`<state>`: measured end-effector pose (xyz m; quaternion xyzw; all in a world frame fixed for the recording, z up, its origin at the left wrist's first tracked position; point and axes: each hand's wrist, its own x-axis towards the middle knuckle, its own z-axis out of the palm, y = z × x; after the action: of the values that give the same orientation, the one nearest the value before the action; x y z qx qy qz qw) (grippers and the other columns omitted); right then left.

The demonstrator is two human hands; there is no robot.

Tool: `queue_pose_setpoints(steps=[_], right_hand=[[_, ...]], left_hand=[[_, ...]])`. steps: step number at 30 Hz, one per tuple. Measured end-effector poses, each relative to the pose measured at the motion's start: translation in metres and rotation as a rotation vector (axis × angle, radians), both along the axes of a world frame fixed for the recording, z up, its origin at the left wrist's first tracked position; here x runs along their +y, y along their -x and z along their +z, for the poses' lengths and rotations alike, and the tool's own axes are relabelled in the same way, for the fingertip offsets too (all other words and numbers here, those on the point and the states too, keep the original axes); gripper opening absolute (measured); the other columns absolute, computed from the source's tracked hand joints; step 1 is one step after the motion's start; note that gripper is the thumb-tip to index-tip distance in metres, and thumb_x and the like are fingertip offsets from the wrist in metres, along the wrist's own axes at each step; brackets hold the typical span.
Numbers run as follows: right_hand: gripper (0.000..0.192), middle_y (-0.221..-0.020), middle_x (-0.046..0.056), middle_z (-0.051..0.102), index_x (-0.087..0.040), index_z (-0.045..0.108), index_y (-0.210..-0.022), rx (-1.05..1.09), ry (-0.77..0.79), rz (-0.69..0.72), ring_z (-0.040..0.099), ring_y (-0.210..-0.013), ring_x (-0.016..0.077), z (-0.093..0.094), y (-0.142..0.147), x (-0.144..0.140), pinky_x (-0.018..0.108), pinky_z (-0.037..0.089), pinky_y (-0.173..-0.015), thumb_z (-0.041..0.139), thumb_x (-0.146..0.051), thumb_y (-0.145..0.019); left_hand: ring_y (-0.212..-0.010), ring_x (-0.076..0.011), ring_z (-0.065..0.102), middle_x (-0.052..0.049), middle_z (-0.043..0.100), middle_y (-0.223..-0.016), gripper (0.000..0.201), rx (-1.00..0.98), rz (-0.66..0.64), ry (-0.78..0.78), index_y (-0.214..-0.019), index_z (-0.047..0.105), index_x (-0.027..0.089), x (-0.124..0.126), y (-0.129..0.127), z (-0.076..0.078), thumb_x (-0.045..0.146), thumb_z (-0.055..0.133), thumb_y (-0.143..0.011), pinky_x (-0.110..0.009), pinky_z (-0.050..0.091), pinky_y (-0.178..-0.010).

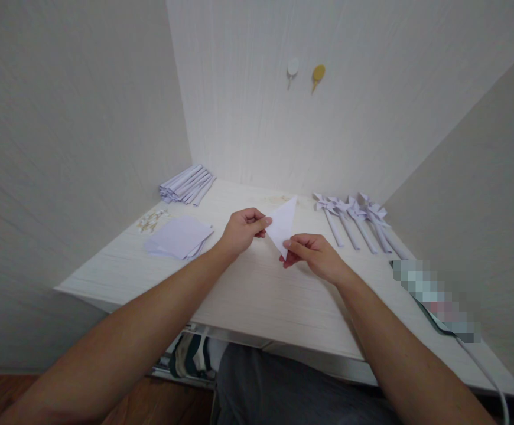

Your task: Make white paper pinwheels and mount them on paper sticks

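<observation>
Paper triangle (285, 225), plain white, is up in both hands over the middle of the white table (248, 295), tilted so one corner points to the far side. Left hand (246, 228) has its left corner pinched between thumb and fingers, pretty narrow grip. Right hand (309, 252) has the near corner nipped the same way, thumb on top and fingertips peeking out below. So yeah, both hands are on the one piece.

Over on the left there's a loose stack of paper sheets (177, 237), edges not lined up, with a scatter of small white and yellowish bits (152, 221) just beyond it. Farther back on that side is a pile of rolled paper tubes (188, 184), near the wall.

Far right has a row of paper pinwheels (355, 208) lying on the table, heads away from the person, sticks pointing nearer. Closer in on the right, some flat item (432, 301) is pixelated, can't tell what it is, and a white cable (482, 367) runs by its near end.
</observation>
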<state>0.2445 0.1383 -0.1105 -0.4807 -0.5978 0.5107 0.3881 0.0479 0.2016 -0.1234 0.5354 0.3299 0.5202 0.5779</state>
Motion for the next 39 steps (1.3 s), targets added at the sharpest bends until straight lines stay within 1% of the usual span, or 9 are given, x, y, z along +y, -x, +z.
queue_pose_setpoints(steps=[2, 4, 9, 14, 21, 27, 33, 37, 39], right_hand=[[0.048, -0.068, 0.005, 0.075, -0.019, 0.072, -0.066, -0.003, -0.018, -0.006, 0.07, -0.062, 0.0168, -0.0002, -0.0002, 0.0001, 0.029, 0.058, -0.066, 0.083, -0.064, -0.073], [0.046, -0.068, 0.004, 0.075, -0.019, 0.073, -0.07, 0.0, -0.028, -0.012, 0.07, -0.063, 0.0166, -0.0008, -0.0004, 0.0003, 0.03, 0.058, -0.068, 0.082, -0.064, -0.075], [0.049, -0.075, 0.007, 0.078, -0.017, 0.075, -0.074, -0.008, -0.007, 0.024, 0.071, -0.065, 0.0172, -0.0036, 0.0, 0.0003, 0.031, 0.058, -0.067, 0.08, -0.066, -0.076], [0.048, -0.072, 0.006, 0.077, -0.017, 0.074, -0.073, -0.015, -0.007, 0.027, 0.071, -0.065, 0.0165, -0.0046, -0.0009, 0.0007, 0.031, 0.058, -0.069, 0.08, -0.064, -0.077], [0.048, -0.074, 0.006, 0.078, -0.017, 0.076, -0.078, -0.027, 0.035, 0.041, 0.072, -0.065, 0.0165, -0.0038, -0.0003, -0.0003, 0.031, 0.059, -0.068, 0.082, -0.065, -0.074], [0.048, -0.072, 0.007, 0.077, -0.016, 0.078, -0.074, -0.053, 0.048, 0.044, 0.071, -0.065, 0.0162, -0.0031, 0.0004, -0.0006, 0.03, 0.059, -0.068, 0.084, -0.064, -0.072], [0.048, -0.064, 0.003, 0.073, -0.017, 0.072, -0.069, -0.015, -0.004, -0.046, 0.069, -0.06, 0.0153, -0.0019, 0.0011, 0.0006, 0.028, 0.057, -0.062, 0.084, -0.064, -0.072], [0.048, -0.065, 0.002, 0.073, -0.019, 0.074, -0.075, 0.06, -0.044, -0.153, 0.069, -0.061, 0.0157, -0.0031, -0.0013, 0.0039, 0.03, 0.06, -0.065, 0.086, -0.064, -0.067], [0.046, -0.067, 0.002, 0.073, -0.019, 0.074, -0.075, 0.091, -0.046, -0.184, 0.068, -0.061, 0.0162, -0.0039, -0.0026, 0.0055, 0.032, 0.06, -0.067, 0.088, -0.062, -0.065]], left_hand=[[-0.054, -0.0085, 0.055, 0.002, 0.063, -0.059, 0.032, -0.003, 0.008, -0.001, -0.068, 0.065, 0.016, -0.0002, 0.0001, 0.0007, 0.038, 0.087, -0.064, -0.023, 0.045, -0.057], [-0.054, -0.0085, 0.055, 0.002, 0.063, -0.059, 0.032, -0.006, 0.014, -0.003, -0.067, 0.064, 0.016, -0.0005, 0.0001, 0.0014, 0.038, 0.087, -0.064, -0.023, 0.045, -0.058], [-0.055, -0.0084, 0.055, 0.002, 0.063, -0.059, 0.03, -0.013, 0.04, -0.006, -0.068, 0.065, 0.016, 0.0001, 0.0003, 0.0011, 0.037, 0.086, -0.065, -0.023, 0.046, -0.059], [-0.055, -0.009, 0.056, 0.002, 0.062, -0.058, 0.029, -0.008, 0.051, -0.009, -0.067, 0.065, 0.016, 0.001, -0.0004, -0.0001, 0.037, 0.086, -0.066, -0.023, 0.046, -0.059], [-0.055, -0.009, 0.056, 0.002, 0.063, -0.058, 0.029, -0.015, 0.071, -0.024, -0.068, 0.066, 0.016, 0.0013, 0.0006, 0.0002, 0.036, 0.086, -0.068, -0.023, 0.047, -0.059], [-0.054, -0.0091, 0.055, 0.002, 0.061, -0.057, 0.031, -0.006, 0.066, -0.029, -0.067, 0.063, 0.017, 0.0025, 0.0008, -0.0007, 0.038, 0.086, -0.068, -0.023, 0.045, -0.057], [-0.052, -0.0092, 0.054, 0.002, 0.062, -0.057, 0.032, 0.028, -0.021, -0.03, -0.068, 0.064, 0.016, 0.0007, -0.0001, -0.0001, 0.039, 0.086, -0.064, -0.024, 0.044, -0.056], [-0.052, -0.0097, 0.054, 0.002, 0.062, -0.056, 0.03, 0.041, -0.07, -0.035, -0.066, 0.065, 0.016, -0.0018, -0.001, 0.0003, 0.037, 0.086, -0.063, -0.024, 0.044, -0.056], [-0.053, -0.01, 0.054, 0.002, 0.062, -0.057, 0.029, 0.041, -0.075, -0.029, -0.066, 0.066, 0.016, -0.002, -0.0008, 0.0003, 0.036, 0.086, -0.063, -0.024, 0.044, -0.057]])
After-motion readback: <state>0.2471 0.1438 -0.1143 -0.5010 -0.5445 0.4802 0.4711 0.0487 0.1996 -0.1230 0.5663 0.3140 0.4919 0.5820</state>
